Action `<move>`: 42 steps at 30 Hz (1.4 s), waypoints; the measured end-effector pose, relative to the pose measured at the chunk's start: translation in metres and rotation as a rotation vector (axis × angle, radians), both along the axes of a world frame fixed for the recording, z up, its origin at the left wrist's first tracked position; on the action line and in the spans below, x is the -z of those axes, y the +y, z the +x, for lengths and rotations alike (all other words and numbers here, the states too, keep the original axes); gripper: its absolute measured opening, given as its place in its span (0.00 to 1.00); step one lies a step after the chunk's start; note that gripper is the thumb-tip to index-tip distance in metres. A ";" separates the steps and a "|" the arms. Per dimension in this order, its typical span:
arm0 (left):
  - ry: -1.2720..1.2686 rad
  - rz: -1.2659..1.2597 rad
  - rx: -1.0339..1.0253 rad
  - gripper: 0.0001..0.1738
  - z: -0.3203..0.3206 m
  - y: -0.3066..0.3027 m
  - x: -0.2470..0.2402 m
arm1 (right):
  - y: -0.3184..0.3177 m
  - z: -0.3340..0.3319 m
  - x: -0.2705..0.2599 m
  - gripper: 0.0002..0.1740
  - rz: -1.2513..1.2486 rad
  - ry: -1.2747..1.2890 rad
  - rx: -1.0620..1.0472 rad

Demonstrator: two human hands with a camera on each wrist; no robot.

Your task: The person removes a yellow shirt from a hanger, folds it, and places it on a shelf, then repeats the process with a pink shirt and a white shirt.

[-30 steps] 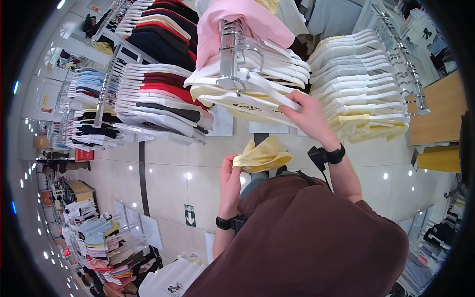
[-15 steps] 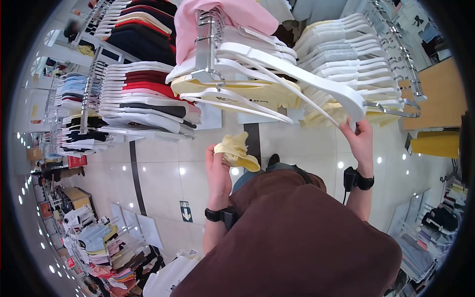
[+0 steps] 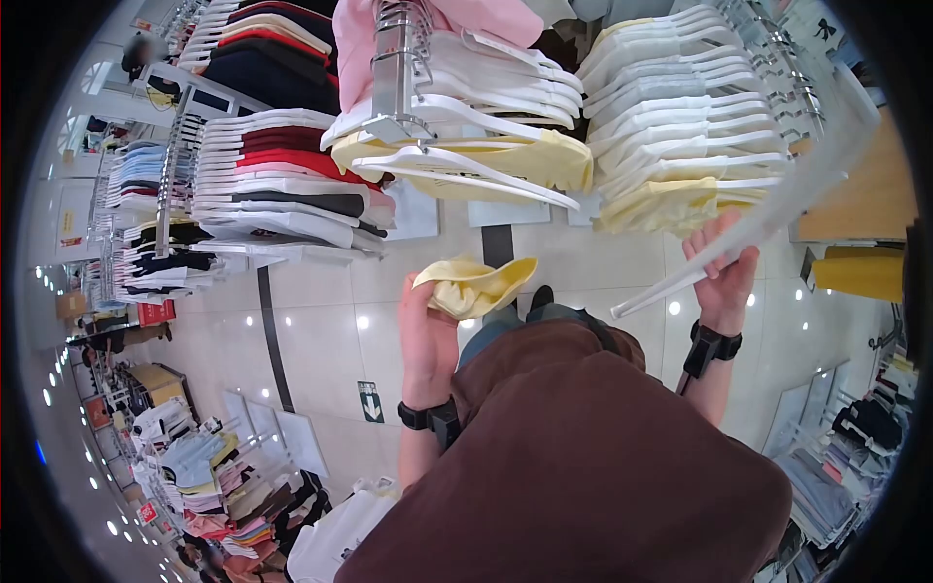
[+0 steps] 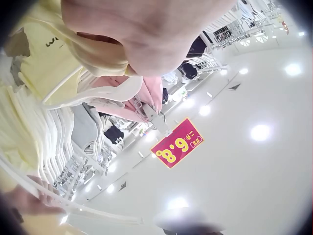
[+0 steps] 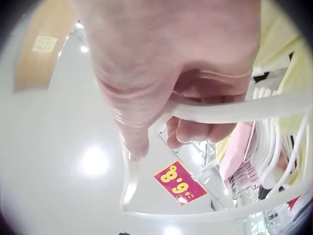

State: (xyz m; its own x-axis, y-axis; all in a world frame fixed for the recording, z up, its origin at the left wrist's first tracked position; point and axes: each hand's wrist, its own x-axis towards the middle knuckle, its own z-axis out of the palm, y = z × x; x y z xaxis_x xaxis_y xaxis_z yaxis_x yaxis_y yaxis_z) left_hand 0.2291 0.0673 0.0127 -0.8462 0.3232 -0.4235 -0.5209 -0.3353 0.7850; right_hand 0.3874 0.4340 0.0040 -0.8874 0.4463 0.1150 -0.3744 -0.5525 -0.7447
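Note:
In the head view, the left hand [image 3: 428, 335] pinches a bunched pale yellow garment [image 3: 476, 288] in front of the body. Out to the right, the right hand [image 3: 724, 277] grips a white hanger [image 3: 768, 216], blurred and tilted up toward the right. The right wrist view shows the fingers curled round the bar of that hanger [image 5: 220, 111], which carries no garment. On the middle rail's front end hangs a bare white hanger [image 3: 466, 175], with a yellow printed garment [image 3: 564, 165] on a hanger just behind it.
White and yellow clothes [image 3: 680, 146] hang on the right rack, dark and red ones [image 3: 292, 146] on the left. A pink garment [image 3: 355, 49] drapes over the middle rail. Beyond the right rack stands a wooden panel [image 3: 865, 194]; tiled floor [image 3: 321, 340] lies below.
The right hand moved from the middle rail out to the right with the white hanger, which has swung upright. The left hand shifted left, still holding the yellow garment.

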 end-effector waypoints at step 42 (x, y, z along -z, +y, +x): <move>0.173 0.001 -0.147 0.10 -0.015 -0.047 -0.046 | -0.075 -0.059 0.025 0.44 0.672 -0.290 0.003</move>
